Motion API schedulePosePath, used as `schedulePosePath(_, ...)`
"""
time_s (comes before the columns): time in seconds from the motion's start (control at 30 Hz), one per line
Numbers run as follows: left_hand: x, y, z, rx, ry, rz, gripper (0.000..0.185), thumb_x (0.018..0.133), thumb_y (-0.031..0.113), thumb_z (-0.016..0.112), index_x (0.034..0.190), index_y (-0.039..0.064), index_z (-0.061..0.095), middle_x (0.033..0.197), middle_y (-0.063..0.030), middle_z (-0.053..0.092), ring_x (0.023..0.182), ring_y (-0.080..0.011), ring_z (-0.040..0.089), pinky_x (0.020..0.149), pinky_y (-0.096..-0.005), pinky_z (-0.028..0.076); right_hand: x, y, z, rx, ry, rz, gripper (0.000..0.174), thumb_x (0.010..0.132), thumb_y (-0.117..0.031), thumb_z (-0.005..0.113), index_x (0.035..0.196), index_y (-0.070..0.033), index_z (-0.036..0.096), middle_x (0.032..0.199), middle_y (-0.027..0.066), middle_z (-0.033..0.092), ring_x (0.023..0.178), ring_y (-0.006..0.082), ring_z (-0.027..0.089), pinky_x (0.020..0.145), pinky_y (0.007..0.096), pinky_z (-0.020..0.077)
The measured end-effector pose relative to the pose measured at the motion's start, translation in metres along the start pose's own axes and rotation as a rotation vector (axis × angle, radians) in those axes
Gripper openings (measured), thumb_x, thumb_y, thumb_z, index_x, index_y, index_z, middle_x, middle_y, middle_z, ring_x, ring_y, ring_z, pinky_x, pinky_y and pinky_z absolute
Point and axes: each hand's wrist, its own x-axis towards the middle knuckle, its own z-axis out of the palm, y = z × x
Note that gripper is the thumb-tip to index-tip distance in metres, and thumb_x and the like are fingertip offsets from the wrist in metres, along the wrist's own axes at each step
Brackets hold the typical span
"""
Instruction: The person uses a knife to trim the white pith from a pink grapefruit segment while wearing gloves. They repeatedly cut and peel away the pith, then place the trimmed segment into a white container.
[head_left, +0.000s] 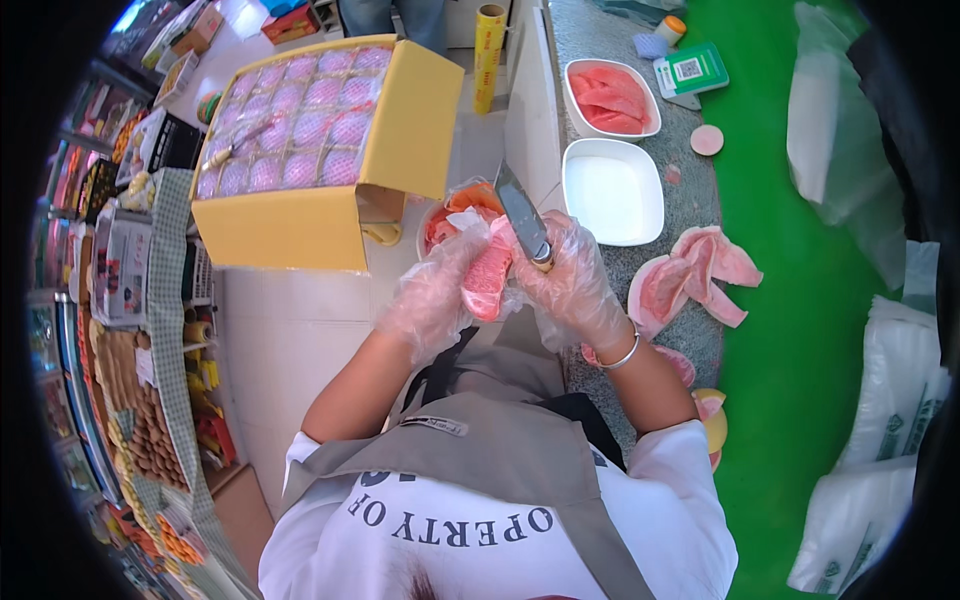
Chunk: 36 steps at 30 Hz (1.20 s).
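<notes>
In a thin clear plastic glove, my left hand (442, 289) grips a pink pomelo segment (486, 283) with pale membrane along its upper part. My right hand (566, 274), also gloved, is closed around the handle of a knife (523, 214), whose blade points up and away from me. The fingers of that hand are close against the segment's right side; whether they pinch its membrane is hidden. Just beyond both hands, a bin (431, 225) holds reddish peel and scraps. Right of my right hand stands a white plastic tub (613, 193). Behind it, a second tub (655, 120) holds peeled pomelo flesh.
Opened pomelo rind (660, 289) lies on the grey stone counter (626, 274). Cut pomelo (712, 427) sits near my right elbow. Green matting (787, 360) carries plastic bags (892, 390). At left stand a yellow carton (289, 232) of net-wrapped fruit and shop shelves (172, 315). A person's legs (394, 19) show behind.
</notes>
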Motion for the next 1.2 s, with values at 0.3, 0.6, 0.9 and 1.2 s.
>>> schedulePosePath(0.3, -0.048, -0.029, -0.042, 0.347, 0.009, 0.470, 0.041, 0.102, 0.027, 0.049, 0.130, -0.002, 0.054, 0.120, -0.0097, 0.060, 0.106, -0.0152, 0.057, 0.098, -0.0287, 0.043, -0.012, -0.025, 0.047, -0.042, -0.053, -0.032, 0.012, 0.083, -0.010, 0.068, 0.090, -0.003, 0.061, 0.078, 0.0131, 0.058, 0.067, 0.0266, 0.059, 0.063, 0.0376, 0.0472)
schedulePosePath(0.6, -0.110, -0.026, -0.041, 0.657, 0.061, 0.369, 0.043, 0.102, 0.029, 0.047, 0.134, 0.000, 0.052, 0.111, -0.0140, 0.065, 0.102, -0.0175, 0.060, 0.093, -0.0310, 0.046, -0.015, -0.062, 0.052, -0.226, -0.047, -0.153, 0.018, 0.081, -0.012, 0.071, 0.084, -0.002, 0.056, 0.071, 0.0113, 0.056, 0.063, 0.0219, 0.056, 0.060, 0.0346, 0.0469)
schedulePosePath(0.9, -0.115, -0.059, -0.052, 0.438, 0.069, 0.685, 0.049, 0.101, 0.032, 0.049, 0.139, 0.001, 0.047, 0.139, -0.0149, 0.051, 0.128, -0.0216, 0.048, 0.109, -0.0312, 0.034, -0.002, -0.052, 0.054, -0.219, 0.183, -0.187, 0.018, 0.082, -0.014, 0.073, 0.086, -0.003, 0.060, 0.065, 0.0033, 0.055, 0.058, 0.0138, 0.053, 0.056, 0.0300, 0.0459)
schedulePosePath(1.2, -0.086, -0.040, -0.032, -0.269, 0.028, 0.458, 0.055, 0.099, 0.039, 0.052, 0.141, 0.003, 0.044, 0.132, -0.0064, 0.056, 0.109, -0.0167, 0.058, 0.092, -0.0329, 0.049, 0.004, -0.020, 0.024, -0.155, 0.077, 0.075, 0.018, 0.087, -0.015, 0.069, 0.089, 0.001, 0.062, 0.064, 0.0067, 0.059, 0.056, 0.0144, 0.055, 0.055, 0.0302, 0.0468)
